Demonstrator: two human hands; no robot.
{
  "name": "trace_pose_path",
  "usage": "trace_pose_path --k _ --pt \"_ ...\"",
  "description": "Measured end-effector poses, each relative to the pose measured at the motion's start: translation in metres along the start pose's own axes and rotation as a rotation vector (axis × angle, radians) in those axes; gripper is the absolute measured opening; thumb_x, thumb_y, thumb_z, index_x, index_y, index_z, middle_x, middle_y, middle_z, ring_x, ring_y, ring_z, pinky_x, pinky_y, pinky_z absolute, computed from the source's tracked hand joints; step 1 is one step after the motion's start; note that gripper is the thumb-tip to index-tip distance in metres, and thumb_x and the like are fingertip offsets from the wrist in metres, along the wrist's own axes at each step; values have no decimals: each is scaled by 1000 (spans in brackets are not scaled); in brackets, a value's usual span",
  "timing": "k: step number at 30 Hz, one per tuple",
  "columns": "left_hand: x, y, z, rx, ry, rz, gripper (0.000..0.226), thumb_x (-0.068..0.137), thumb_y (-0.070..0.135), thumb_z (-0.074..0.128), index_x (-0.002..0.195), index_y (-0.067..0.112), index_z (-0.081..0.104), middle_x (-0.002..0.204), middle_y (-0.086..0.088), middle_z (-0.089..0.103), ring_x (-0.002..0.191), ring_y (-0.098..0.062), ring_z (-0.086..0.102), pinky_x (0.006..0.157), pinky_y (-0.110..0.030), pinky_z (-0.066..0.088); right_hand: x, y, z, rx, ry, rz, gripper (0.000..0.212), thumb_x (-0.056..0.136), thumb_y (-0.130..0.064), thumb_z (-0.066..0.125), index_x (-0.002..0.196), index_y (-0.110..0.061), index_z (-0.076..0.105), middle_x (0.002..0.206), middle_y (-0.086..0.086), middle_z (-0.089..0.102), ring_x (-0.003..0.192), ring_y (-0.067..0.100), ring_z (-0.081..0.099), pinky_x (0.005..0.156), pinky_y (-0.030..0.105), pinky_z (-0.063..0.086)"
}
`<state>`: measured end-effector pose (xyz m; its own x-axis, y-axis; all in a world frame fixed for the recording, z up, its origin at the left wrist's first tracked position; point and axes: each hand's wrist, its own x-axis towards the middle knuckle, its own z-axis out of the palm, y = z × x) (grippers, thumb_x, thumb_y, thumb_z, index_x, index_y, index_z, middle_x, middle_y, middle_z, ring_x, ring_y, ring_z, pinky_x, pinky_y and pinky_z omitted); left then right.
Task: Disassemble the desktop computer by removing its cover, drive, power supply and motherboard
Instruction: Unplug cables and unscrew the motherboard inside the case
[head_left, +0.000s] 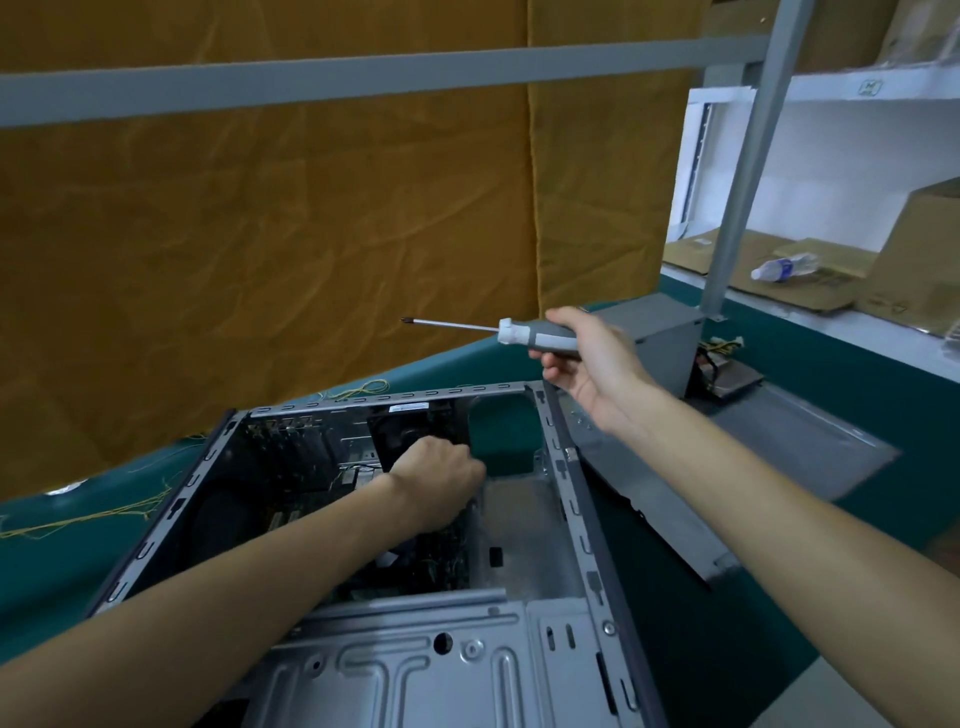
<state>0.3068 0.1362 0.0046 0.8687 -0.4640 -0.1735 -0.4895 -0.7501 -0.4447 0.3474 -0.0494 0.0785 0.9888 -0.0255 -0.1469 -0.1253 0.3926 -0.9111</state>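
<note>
My left hand (439, 475) curls down inside the open case (574, 499), gripping something on the motherboard (441, 564); what exactly, I cannot tell. My right hand (584, 358) clasps the screwdriver (519, 332) clear above, parked. The removed power supply (660, 332) sits beyond, the cover (753, 457) beside.
</note>
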Motion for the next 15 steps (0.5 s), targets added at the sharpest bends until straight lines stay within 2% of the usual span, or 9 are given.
trace_pose_path --k 5,10,15 --pt "6 2 6 -41 -7 -60 20 92 10 56 108 14 68 110 -11 70 100 -35 68 78 -40 51 1 5 11 14 36 6 19 93 -18 69 99 1 68 67 13 70 50 12 61 46 22 49" --pt "8 4 10 -64 20 -122 19 92 12 57 108 12 67 110 -12 70 102 -37 67 77 -41 50 6 6 21 84 48 9 15 93 -16 69 94 -1 67 69 13 70 52 13 63 48 22 52" --pt "8 4 13 -2 29 -120 18 91 12 58 106 14 67 108 -11 71 98 -34 68 76 -39 50 9 8 28 287 -81 59 18 93 -10 71 102 3 64 82 18 71 66 21 70 64 30 59"
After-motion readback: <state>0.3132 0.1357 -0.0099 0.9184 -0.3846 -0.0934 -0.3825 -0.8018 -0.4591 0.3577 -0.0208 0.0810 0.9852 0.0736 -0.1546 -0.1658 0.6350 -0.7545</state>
